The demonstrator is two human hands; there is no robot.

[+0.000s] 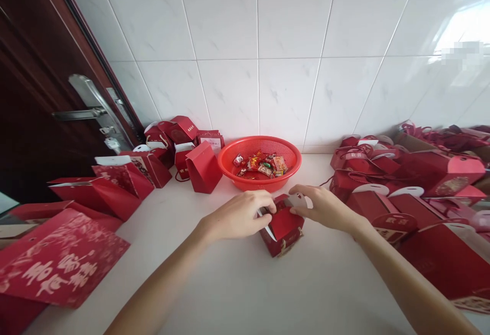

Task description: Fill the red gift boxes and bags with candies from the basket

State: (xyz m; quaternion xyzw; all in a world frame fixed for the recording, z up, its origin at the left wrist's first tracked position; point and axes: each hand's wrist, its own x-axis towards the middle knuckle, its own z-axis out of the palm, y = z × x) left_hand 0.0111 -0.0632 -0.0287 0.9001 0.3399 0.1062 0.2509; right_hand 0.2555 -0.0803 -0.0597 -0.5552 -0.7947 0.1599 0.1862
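A small red gift box (281, 228) with a gold cord along its near lower edge stands on the white table, between my hands. My left hand (245, 212) is at the box's left top edge, thumb and fingers closed on a flap there. On the other side my right hand (321, 205) pinches the right top flap, which shows white on its inner face. The inside of the box is hidden from me. Just behind it sits a red plastic basket (260, 184) holding several wrapped candies (264, 165).
Several red gift boxes (406, 192) crowd the right side. Red paper bags (61, 258) and boxes line the left, and one red bag (204, 166) stands beside the basket. A white tiled wall (229, 95) rises behind; a dark door (34, 95) is at left.
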